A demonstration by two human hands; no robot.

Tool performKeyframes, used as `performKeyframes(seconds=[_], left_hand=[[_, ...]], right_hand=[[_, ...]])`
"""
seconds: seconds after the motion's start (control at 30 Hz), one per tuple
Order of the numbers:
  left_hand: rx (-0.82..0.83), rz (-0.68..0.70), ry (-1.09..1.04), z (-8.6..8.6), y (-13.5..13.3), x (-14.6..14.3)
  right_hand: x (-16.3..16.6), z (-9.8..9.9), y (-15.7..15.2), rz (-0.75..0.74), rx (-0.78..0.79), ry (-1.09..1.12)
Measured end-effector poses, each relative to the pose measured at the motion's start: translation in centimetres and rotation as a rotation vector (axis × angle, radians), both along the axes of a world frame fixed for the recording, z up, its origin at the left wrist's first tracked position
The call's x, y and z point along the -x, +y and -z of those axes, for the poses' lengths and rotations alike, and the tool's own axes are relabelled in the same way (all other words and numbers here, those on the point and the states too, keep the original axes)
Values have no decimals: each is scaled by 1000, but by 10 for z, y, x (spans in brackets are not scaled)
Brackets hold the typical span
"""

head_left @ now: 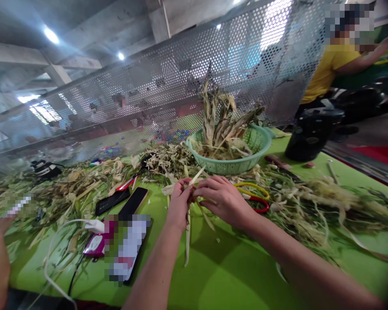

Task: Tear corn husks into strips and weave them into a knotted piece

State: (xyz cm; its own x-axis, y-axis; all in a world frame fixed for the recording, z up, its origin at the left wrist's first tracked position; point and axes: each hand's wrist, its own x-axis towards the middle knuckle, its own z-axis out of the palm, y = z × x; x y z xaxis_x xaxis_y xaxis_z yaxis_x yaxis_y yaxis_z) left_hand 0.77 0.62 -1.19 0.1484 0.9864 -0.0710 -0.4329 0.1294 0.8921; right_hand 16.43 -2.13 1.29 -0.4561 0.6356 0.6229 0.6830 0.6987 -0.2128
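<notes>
Above a bright green table [220, 275], my left hand [179, 202] and my right hand [221, 198] meet over a pale dried leaf strip [188, 232]. Both hands are closed, pinching the strip near its top, and its long end hangs down to the table. Behind my hands stands a mint-green plastic basket [242, 163] filled with dried plant stalks. Scissors with yellow and red handles [257, 196] lie just right of my right hand.
Dried leaves and husks [326, 202] cover the table's left, back and right. Phones [134, 202] and a white cable [67, 224] lie at the left. A black pot [310, 133] stands at the right. A perforated metal screen [181, 86] backs the table. A person in yellow [336, 64] sits beyond.
</notes>
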Motion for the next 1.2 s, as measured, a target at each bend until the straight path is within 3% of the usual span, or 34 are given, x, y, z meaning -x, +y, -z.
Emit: performKeyframes(seconds=[0.43, 0.9, 1.2], left_hand=[[111, 79, -153, -4, 0, -2], [-1, 89, -50, -2, -2, -2], [-160, 83, 201, -1, -4, -1]], right_hand=[[1, -5, -5, 6, -74, -134], [6, 10, 4, 89, 190, 565], [8, 14, 4, 62, 384, 675]])
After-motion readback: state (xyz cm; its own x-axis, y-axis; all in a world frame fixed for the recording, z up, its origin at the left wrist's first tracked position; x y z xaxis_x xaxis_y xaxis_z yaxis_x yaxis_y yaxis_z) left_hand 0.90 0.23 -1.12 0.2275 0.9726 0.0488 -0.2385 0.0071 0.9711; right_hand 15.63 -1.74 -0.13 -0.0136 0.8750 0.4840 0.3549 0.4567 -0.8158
